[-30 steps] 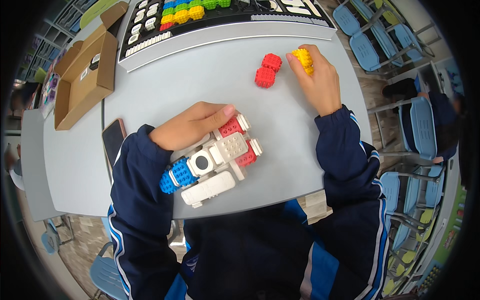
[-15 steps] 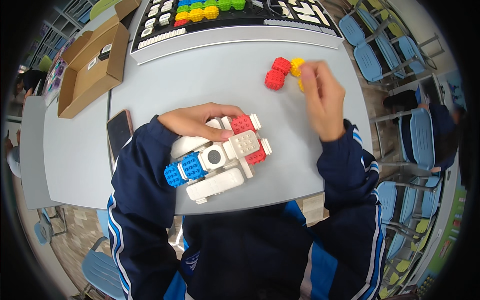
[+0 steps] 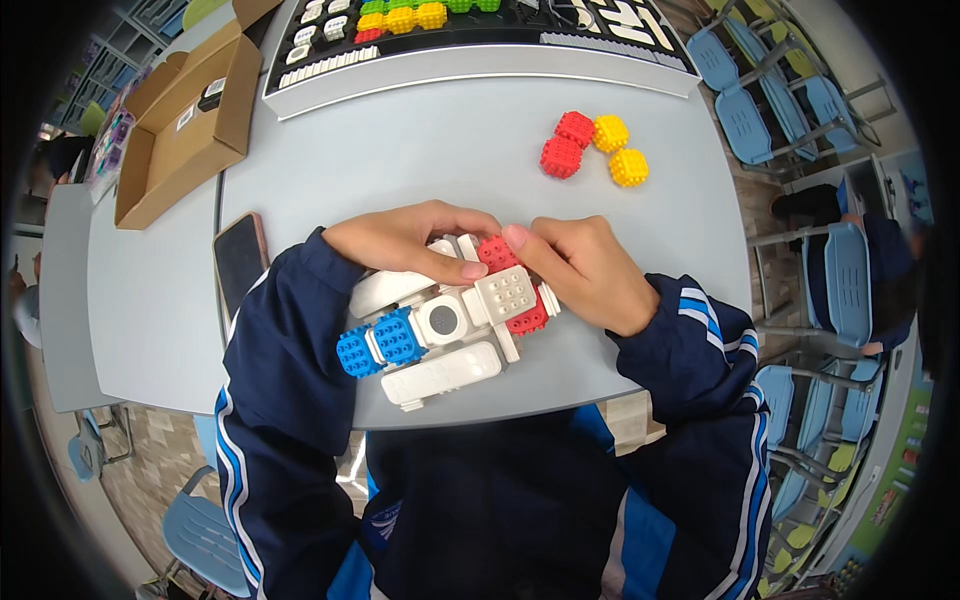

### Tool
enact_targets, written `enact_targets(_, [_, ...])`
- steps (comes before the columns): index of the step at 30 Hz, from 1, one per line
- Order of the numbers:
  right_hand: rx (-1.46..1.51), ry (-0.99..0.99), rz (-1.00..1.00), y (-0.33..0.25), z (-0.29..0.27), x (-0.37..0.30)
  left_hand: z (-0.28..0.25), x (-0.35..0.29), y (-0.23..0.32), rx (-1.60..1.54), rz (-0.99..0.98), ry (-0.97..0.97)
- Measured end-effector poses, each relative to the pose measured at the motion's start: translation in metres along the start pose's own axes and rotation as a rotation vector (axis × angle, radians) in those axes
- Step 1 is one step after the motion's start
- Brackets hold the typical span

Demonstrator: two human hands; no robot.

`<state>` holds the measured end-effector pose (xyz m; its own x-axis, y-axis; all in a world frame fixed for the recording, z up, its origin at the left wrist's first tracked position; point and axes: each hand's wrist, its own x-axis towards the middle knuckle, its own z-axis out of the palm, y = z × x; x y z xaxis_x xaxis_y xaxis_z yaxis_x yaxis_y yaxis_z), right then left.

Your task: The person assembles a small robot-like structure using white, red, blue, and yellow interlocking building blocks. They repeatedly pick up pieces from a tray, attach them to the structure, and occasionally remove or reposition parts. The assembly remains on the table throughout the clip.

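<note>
On the table near me lies a toy model built of blocks (image 3: 441, 372), mostly white, with blue blocks at its left end and red ones at its right. My left hand (image 3: 415, 238) grips its far side, thumb resting on top. With my right hand (image 3: 590, 268), I pinch the red block (image 3: 497, 254) at the model's far right; the fingertips behind it are hidden. Beyond the right hand sit two loose red blocks (image 3: 561, 157), touching, and two yellow blocks (image 3: 629, 168).
At the back stands a grey-edged tray (image 3: 480, 66) of sorted blocks and white parts. Farther left is an open cardboard box (image 3: 180, 150). A phone (image 3: 240, 262) lies beside my left forearm. Blue chairs (image 3: 738, 122) are stacked to the right of the table (image 3: 380, 150).
My right hand has come from the yellow blocks back toward me and left, and now grips the model's red block. The left hand keeps its hold.
</note>
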<state>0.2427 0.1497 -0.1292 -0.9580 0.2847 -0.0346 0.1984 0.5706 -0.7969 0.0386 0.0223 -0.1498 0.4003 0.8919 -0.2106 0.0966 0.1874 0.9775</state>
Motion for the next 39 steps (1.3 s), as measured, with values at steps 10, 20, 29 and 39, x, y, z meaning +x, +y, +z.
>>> enact_targets(10, [0.618,-0.206,0.250,0.017,0.002,0.001,-0.001,-0.003,0.001,-0.045,0.045,-0.011])
enact_targets(20, [0.771,-0.263,0.315,0.019,-0.012,0.002,-0.002,-0.001,-0.005,-0.023,0.043,-0.011])
enact_targets(29, [0.169,-0.133,0.022,-0.003,0.004,-0.023,-0.002,-0.002,-0.002,-0.082,0.005,-0.034])
enact_targets(39, [0.425,-0.488,-0.014,0.000,-0.001,-0.031,-0.001,-0.001,0.003,-0.232,-0.074,-0.110])
